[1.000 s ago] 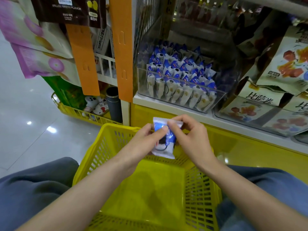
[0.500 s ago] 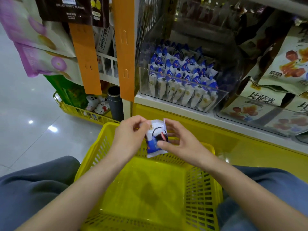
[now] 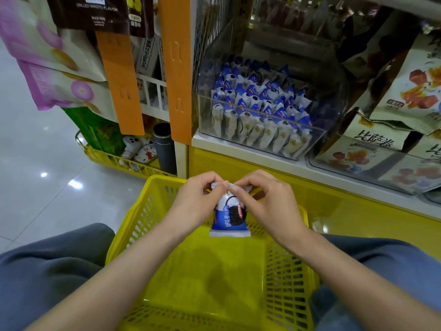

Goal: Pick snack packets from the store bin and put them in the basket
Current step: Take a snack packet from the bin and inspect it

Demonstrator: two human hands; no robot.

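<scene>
- Shop aisle with glossy pale floor [image 3: 47,163]; clear store bin [image 3: 205,120] on white shelf [image 3: 238,151], packed with blue-and-white packets [image 3: 257,111].
- Below it, yellow basket [image 3: 143,216] between grey-trousered knees [image 3: 47,271].
- Over the far rim, left hand [image 3: 194,204] and right hand [image 3: 272,206], fingers curled, pinching top seam of one snack packet [image 3: 230,218].
- Hangs upright from that pinch, above the basket's bottom, near its far wall.
</scene>
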